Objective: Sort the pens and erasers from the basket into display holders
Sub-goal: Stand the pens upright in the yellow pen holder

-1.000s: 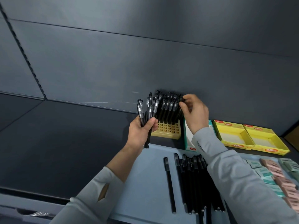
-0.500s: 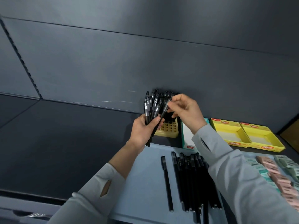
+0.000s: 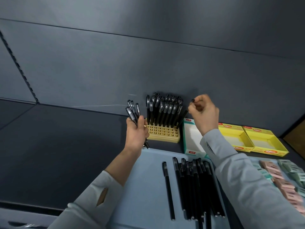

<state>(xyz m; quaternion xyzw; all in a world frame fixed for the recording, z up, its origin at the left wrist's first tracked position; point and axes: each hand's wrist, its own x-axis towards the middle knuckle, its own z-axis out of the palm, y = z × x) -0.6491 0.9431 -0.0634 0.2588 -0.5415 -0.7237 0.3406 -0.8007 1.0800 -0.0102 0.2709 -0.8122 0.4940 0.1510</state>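
**While one pen is lined up, a bundle waits**

Because each pen is probably light, stiff and smooth in the barrel, a fingertip pinch near the capped end looks the sensible hold, leaving the tip free to find a hole. The right hand [image 3: 203,111] does just that. Its thumb and curled fingers pinch a single pen [image 3: 182,117] near the top, and the barrel slants down toward the right edge of the pen holder [image 3: 162,135]. Whether the tip sits in a hole I cannot tell. The left hand [image 3: 136,134] is wrapped tight round a bundle of pens [image 3: 132,111], held upright just left of the holder; such a sheaf could slide if the grip slackened. Standing pens [image 3: 165,109] fill the holder's back rows, while the front rows show bare holes. Loose pens [image 3: 194,187] lie in the blue basket [image 3: 148,187] on the counter [image 3: 66,138], with erasers [image 3: 283,182] heaped to their right. Beside the holder sit an open white-lined box [image 3: 192,138] and two yellow boxes [image 3: 239,138].
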